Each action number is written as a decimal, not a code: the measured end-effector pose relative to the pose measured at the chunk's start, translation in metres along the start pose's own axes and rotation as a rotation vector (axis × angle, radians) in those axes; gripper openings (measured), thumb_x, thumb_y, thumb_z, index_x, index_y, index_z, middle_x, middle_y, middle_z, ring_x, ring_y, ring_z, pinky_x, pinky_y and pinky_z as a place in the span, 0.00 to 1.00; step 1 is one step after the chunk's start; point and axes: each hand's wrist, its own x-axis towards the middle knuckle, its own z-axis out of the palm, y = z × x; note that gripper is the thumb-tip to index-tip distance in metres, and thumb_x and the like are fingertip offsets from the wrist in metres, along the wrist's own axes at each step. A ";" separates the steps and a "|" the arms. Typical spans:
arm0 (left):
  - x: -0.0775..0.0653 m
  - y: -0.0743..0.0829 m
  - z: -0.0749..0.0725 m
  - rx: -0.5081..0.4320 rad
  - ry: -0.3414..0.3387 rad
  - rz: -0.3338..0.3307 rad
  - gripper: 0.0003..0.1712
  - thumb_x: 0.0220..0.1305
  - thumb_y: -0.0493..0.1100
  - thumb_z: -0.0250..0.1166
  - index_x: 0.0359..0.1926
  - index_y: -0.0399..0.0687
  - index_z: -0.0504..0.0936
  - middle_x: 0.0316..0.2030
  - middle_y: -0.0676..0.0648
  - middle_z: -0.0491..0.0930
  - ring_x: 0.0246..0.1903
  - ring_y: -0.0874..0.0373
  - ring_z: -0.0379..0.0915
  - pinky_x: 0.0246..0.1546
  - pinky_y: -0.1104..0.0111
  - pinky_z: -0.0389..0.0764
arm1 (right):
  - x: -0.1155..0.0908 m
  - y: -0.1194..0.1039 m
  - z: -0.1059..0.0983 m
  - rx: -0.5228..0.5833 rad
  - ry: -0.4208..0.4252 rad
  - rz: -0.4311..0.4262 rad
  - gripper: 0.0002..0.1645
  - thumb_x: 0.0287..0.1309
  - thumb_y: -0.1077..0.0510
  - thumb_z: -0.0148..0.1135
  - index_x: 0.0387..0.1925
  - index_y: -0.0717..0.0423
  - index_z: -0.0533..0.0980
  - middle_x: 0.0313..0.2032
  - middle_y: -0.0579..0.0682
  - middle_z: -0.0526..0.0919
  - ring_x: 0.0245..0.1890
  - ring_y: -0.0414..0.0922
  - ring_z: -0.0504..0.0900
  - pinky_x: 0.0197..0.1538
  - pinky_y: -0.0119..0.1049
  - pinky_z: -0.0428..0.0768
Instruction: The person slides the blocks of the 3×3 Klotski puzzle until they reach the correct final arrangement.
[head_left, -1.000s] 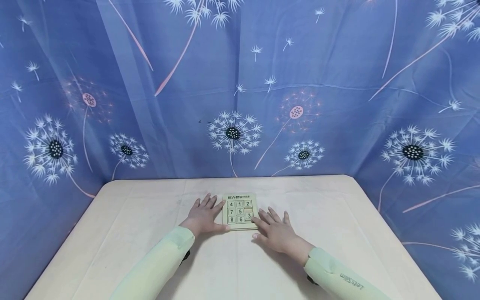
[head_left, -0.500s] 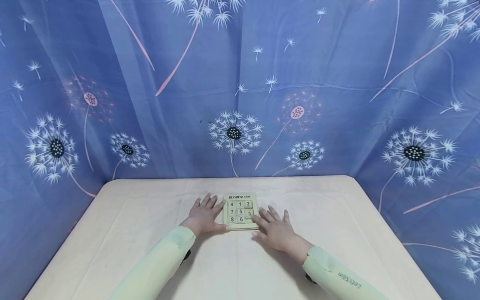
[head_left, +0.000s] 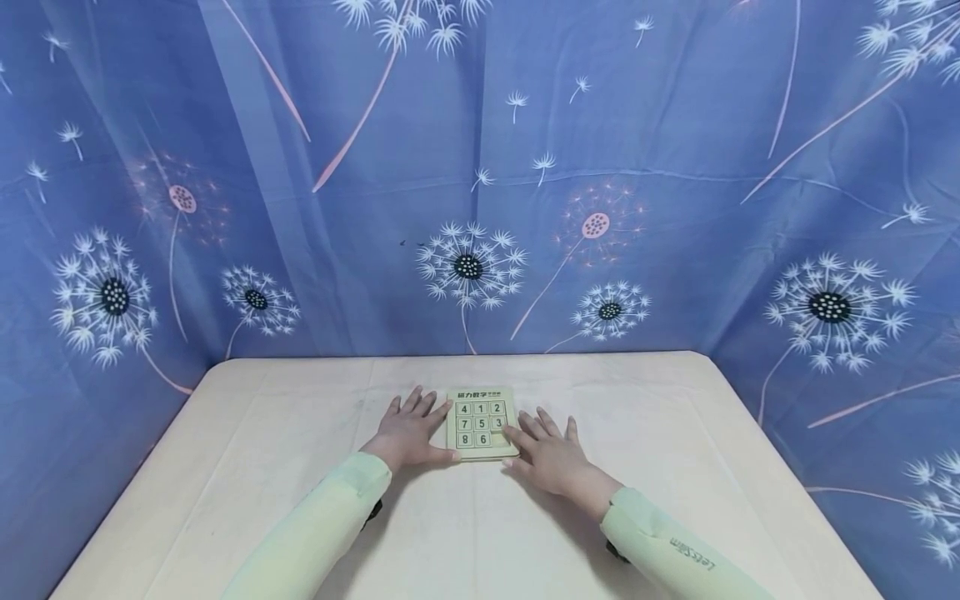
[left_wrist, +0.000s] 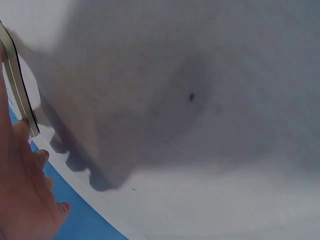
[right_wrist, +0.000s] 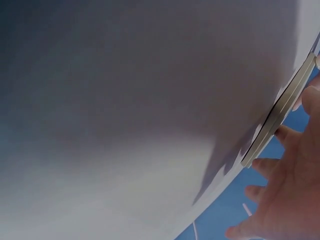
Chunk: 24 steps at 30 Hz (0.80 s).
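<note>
A pale sliding number puzzle [head_left: 483, 454] lies flat in the middle of the table. Its rows read 4 1 2, then 7 5 3, then 8 6 with a gap at the lower right. My left hand [head_left: 408, 437] is spread along the left side, index fingertip and thumb touching the frame. From the right, the index finger of my right hand [head_left: 558, 462] touches the lower edge of the 3 tile [head_left: 498, 422]; its other fingers are extended beside the board. Both wrist views show only the puzzle's thin edge [left_wrist: 17, 82] and hide the tiles.
A cream cloth covers the table [head_left: 300, 417]. Behind it and along both sides hangs a blue curtain [head_left: 360, 250] printed with dandelions. Pale green sleeves [head_left: 315, 525] cover both forearms.
My right index finger has slid the 3 tile away from me, from the lower right up beside the 5, and the gap is now below it. The left hand stays put.
</note>
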 end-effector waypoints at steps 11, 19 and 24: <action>-0.001 0.001 -0.001 -0.005 -0.002 -0.004 0.57 0.59 0.79 0.60 0.81 0.61 0.56 0.82 0.43 0.52 0.83 0.41 0.39 0.82 0.41 0.46 | 0.002 0.001 -0.002 -0.003 -0.016 -0.004 0.37 0.71 0.33 0.52 0.76 0.38 0.65 0.80 0.53 0.60 0.82 0.61 0.51 0.77 0.77 0.45; -0.001 0.001 -0.002 -0.006 -0.006 -0.005 0.57 0.59 0.79 0.60 0.81 0.61 0.56 0.82 0.43 0.51 0.83 0.41 0.39 0.82 0.41 0.46 | 0.001 0.003 -0.009 0.047 -0.025 -0.062 0.37 0.72 0.35 0.52 0.77 0.42 0.64 0.80 0.56 0.58 0.82 0.64 0.50 0.75 0.79 0.44; 0.000 0.000 0.000 0.008 -0.003 -0.003 0.57 0.59 0.80 0.59 0.81 0.61 0.55 0.82 0.42 0.51 0.83 0.41 0.40 0.82 0.41 0.47 | -0.001 0.006 -0.012 0.024 -0.025 -0.141 0.37 0.73 0.35 0.51 0.77 0.42 0.62 0.80 0.57 0.56 0.81 0.64 0.51 0.75 0.79 0.46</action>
